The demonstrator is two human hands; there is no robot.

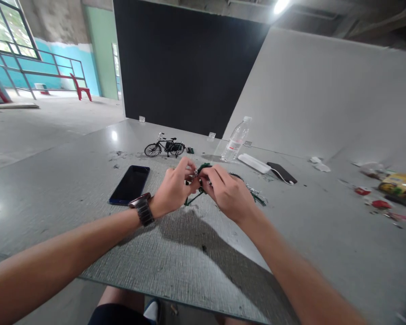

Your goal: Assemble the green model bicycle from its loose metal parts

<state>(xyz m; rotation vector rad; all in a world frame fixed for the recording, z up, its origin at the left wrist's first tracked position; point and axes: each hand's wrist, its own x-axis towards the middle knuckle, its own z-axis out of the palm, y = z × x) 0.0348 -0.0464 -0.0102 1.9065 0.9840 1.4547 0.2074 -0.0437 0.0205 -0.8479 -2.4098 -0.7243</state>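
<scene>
Both hands meet over the middle of the table, closed around a small green model bicycle frame (196, 197). My left hand (176, 184), with a dark watch on its wrist, pinches it from the left near a tiny silver part. From the right, my right hand (228, 189) grips it with thumb and fingertips. Fingers hide most of the frame and the exact contact. Just beyond my right hand lie a partly hidden small wheel (237, 175) and loose green and silver parts (258, 197). A black model bicycle (169, 146) stands upright farther back on the left.
A dark phone (130, 185) lies left of my hands. Behind them stands a clear plastic bottle (236, 142), beside a white flat object (254, 163) and a dark slab (280, 172). A yellow package (401, 187) and small scraps lie far right. Black and white panels close the back.
</scene>
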